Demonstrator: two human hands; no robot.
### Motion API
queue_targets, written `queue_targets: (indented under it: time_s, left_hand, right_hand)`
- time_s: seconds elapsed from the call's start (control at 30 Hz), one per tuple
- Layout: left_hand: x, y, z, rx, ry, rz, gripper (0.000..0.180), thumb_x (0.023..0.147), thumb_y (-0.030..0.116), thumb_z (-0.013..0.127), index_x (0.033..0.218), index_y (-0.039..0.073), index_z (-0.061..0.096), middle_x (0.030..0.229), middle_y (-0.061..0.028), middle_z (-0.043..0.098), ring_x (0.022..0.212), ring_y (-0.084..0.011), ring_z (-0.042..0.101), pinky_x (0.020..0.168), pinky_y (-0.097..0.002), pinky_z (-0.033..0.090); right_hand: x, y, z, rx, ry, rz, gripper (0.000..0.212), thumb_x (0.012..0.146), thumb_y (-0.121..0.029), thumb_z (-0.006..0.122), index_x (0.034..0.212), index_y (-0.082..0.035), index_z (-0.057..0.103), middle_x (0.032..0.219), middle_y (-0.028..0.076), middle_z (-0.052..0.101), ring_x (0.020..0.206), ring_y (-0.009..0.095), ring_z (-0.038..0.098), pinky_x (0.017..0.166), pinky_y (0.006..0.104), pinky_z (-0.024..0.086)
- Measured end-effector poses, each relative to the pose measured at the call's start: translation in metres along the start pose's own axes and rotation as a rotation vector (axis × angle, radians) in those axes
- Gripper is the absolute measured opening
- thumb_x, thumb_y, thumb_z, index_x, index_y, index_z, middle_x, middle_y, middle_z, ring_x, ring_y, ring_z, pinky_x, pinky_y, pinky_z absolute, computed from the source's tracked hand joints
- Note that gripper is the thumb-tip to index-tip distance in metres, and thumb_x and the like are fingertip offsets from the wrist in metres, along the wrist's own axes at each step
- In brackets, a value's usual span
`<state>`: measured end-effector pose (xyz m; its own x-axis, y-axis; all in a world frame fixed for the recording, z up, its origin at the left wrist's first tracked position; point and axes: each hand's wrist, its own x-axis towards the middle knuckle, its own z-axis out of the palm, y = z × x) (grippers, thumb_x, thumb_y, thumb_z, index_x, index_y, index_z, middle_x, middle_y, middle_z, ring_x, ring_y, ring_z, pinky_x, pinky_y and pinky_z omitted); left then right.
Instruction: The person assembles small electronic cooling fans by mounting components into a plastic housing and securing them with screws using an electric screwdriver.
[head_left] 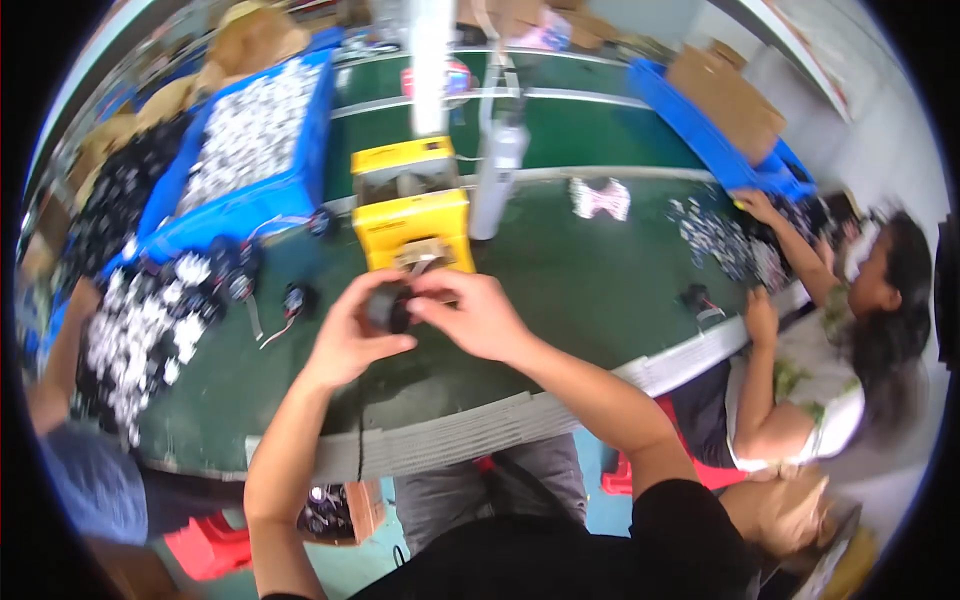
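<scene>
**Small black rounded part between both hands, work on it seemingly partway**

Head view: the left hand (350,335) curls around a small black rounded part (388,308), thumb apart from its fingers, while the right hand (475,315) closes its fingertips on the part's right side. The hands are together, holding the part above the near side of the dark green table (560,285), just before an open yellow cardboard box (412,222). The part seems mid-handling: picked up, not yet set down; blur hides whether anything has been joined to it. Left of the hands lies a small dark piece with thin wires (293,300), untouched. Farther left, a loose heap of white and black pieces (140,330) and a blue plastic tray (230,222) of white pieces suggest plenty remains.
</scene>
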<state>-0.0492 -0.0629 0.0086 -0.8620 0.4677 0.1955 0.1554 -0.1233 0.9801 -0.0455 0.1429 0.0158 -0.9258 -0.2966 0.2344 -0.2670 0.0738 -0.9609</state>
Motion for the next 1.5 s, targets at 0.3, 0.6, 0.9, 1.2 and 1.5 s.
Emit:
queue_targets:
  time_s: [0.3, 0.6, 0.9, 1.2, 1.5]
  left_hand:
    - [-0.018, -0.011, 0.009, -0.173, 0.09, -0.053, 0.069, 0.068, -0.014, 0.076, 0.122, 0.011, 0.041, 0.129, -0.0097, 0.048, 0.099, -0.0212, 0.061, 0.082, -0.0312, 0.054]
    - [-0.02, -0.018, 0.018, -0.667, -0.008, -0.232, 0.024, 0.106, 0.028, 0.035, 0.12, 0.01, 0.042, 0.128, -0.0182, 0.052, 0.107, -0.0354, 0.062, 0.081, -0.0451, 0.057]
    - [-0.025, -0.022, 0.015, -0.584, 0.167, -0.192, 0.014, 0.104, 0.017, 0.041, 0.117, 0.01, 0.039, 0.126, -0.0136, 0.052, 0.106, -0.0194, 0.06, 0.083, -0.0372, 0.058]
    - [-0.028, -0.02, 0.019, -0.299, 0.161, -0.066, 0.046, 0.098, 0.009, 0.048, 0.142, 0.009, 0.035, 0.132, -0.0092, 0.048, 0.117, -0.0157, 0.048, 0.097, -0.0291, 0.041]
    - [-0.027, -0.012, 0.021, 0.087, -0.005, 0.438, 0.046, 0.095, 0.01, 0.05, 0.139, -0.003, 0.042, 0.145, -0.0204, 0.037, 0.135, -0.0323, 0.038, 0.111, -0.0416, 0.03]
  right_hand:
    - [-0.005, 0.022, 0.001, 0.135, 0.122, -0.142, 0.02, 0.096, -0.002, 0.056, 0.115, 0.002, 0.058, 0.094, 0.007, 0.066, 0.082, 0.011, 0.066, 0.07, 0.0271, 0.055]
    - [-0.018, 0.011, -0.009, -0.011, -0.101, -0.122, 0.018, 0.096, -0.014, 0.055, 0.084, 0.0, 0.055, 0.088, 0.009, 0.056, 0.081, 0.018, 0.055, 0.074, 0.0308, 0.045]
    - [-0.016, 0.022, 0.011, -0.267, -0.039, -0.106, 0.01, 0.083, -0.004, 0.064, 0.077, 0.001, 0.057, 0.072, 0.007, 0.053, 0.064, 0.016, 0.053, 0.058, 0.03, 0.042]
    - [-0.02, 0.011, 0.015, -0.017, -0.017, -0.052, 0.015, 0.089, -0.013, 0.067, 0.082, 0.0, 0.062, 0.084, 0.006, 0.052, 0.08, 0.018, 0.053, 0.074, 0.0301, 0.043]
    - [-0.026, 0.003, 0.001, 0.022, -0.246, 0.004, 0.018, 0.092, -0.021, 0.064, 0.083, -0.006, 0.066, 0.122, 0.01, 0.041, 0.118, 0.026, 0.044, 0.103, 0.0383, 0.034]
